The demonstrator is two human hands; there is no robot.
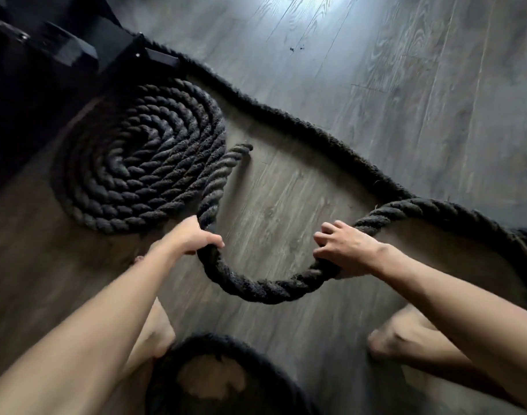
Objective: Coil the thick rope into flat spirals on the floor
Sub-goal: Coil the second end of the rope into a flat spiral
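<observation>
A thick black twisted rope point(256, 287) curves in a U between my hands, just above the wooden floor. My left hand point(193, 236) is shut around it near the free end point(243, 148), which points up beside a finished flat spiral point(142, 157) on the left. My right hand point(346, 250) grips the rope on the right side of the U. From there the rope runs right, then loops back along the floor point(286, 118) toward the dark equipment at the top left.
A black metal frame point(85, 46) stands at the top left, touching the spiral's far side. My bare feet point(406, 339) rest on the floor below my hands. Another dark rope loop point(223, 342) lies at the bottom between them. Open wood floor point(406, 70) spreads to the upper right.
</observation>
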